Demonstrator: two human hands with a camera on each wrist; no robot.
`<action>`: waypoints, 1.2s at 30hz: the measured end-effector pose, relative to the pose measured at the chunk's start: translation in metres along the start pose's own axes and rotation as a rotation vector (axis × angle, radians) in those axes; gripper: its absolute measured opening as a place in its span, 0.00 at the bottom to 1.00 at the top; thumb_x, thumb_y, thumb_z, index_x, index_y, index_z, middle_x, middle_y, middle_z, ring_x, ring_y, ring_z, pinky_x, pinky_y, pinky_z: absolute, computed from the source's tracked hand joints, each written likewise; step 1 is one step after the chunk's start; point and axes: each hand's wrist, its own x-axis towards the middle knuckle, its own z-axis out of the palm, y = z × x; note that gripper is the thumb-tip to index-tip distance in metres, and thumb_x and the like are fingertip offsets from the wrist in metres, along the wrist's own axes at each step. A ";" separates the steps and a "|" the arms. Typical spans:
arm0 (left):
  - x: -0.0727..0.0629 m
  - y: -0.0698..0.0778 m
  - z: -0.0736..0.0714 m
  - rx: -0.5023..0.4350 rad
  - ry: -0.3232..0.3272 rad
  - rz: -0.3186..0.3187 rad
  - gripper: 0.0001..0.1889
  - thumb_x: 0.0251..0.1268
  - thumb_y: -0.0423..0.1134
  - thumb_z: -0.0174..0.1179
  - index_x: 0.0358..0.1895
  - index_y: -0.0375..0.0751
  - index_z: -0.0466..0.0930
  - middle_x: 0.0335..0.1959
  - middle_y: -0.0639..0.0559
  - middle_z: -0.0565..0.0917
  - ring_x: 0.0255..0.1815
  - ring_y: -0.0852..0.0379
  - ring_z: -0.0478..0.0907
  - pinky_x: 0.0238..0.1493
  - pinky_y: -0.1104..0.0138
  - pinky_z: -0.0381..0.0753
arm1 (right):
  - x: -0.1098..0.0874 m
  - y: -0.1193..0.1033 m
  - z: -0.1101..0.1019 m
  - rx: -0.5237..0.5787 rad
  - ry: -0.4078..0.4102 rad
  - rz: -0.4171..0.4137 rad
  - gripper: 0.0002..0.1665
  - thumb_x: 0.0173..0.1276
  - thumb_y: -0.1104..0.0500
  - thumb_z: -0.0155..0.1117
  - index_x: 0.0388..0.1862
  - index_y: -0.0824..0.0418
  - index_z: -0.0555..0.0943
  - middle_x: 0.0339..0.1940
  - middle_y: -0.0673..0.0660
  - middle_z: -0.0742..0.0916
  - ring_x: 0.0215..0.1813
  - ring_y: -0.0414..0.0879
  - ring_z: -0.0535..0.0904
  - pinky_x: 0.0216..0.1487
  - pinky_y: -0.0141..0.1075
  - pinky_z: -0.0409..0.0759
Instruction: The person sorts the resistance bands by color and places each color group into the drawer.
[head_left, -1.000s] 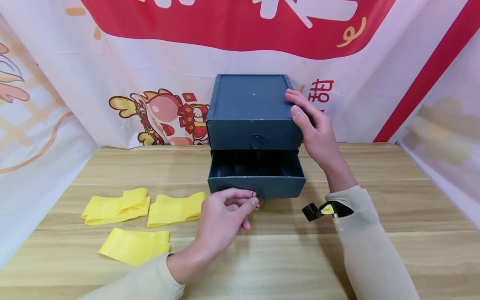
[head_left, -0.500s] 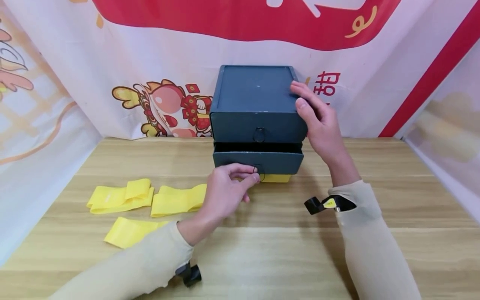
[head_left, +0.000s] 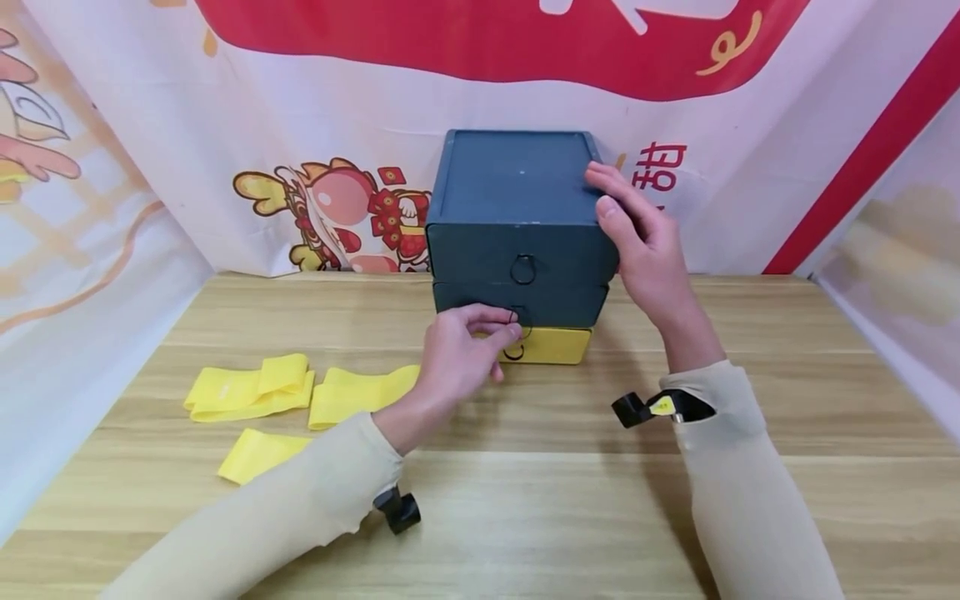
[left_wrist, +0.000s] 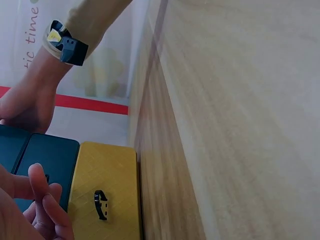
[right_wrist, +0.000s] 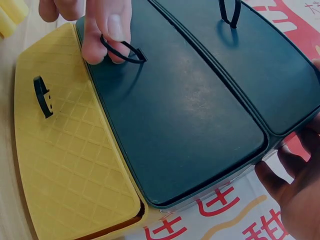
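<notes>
Pinched the middle ring pull [right_wrist: 127, 59] with fingers of the left hand [head_left: 461, 346]; rested right hand [head_left: 648, 254], fingers parted, on the drawer stack [head_left: 517, 179]. Faced forward on the table [head_left: 525, 508], longest left to right, before a printed backdrop [head_left: 300, 100].

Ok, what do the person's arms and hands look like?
The left sleeve and right sleeve are long and beige. The left hand and right hand are ungloved. The left black device and right black device sit at the cuffs; the right one bears a yellow label.
</notes>
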 end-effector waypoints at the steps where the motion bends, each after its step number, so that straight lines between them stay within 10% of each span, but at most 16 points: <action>1: 0.001 0.000 0.000 0.003 0.001 0.002 0.08 0.73 0.43 0.70 0.50 0.48 0.91 0.43 0.55 0.93 0.28 0.28 0.84 0.19 0.71 0.72 | 0.000 0.000 0.000 -0.001 0.001 0.001 0.28 0.84 0.49 0.53 0.79 0.49 0.74 0.83 0.46 0.73 0.86 0.42 0.61 0.83 0.53 0.69; 20: -0.002 -0.004 -0.004 0.006 -0.059 -0.043 0.17 0.70 0.48 0.73 0.57 0.50 0.85 0.48 0.52 0.91 0.32 0.27 0.83 0.24 0.68 0.76 | 0.002 0.002 0.000 0.002 0.001 0.006 0.29 0.84 0.49 0.53 0.80 0.49 0.74 0.84 0.46 0.72 0.86 0.40 0.61 0.82 0.52 0.70; 36: -0.001 -0.031 -0.002 0.009 -0.055 -0.251 0.14 0.72 0.46 0.70 0.54 0.45 0.90 0.44 0.45 0.92 0.17 0.59 0.80 0.20 0.70 0.69 | 0.000 0.002 0.000 0.031 0.004 -0.009 0.28 0.84 0.50 0.53 0.79 0.51 0.74 0.84 0.48 0.72 0.86 0.41 0.61 0.84 0.51 0.67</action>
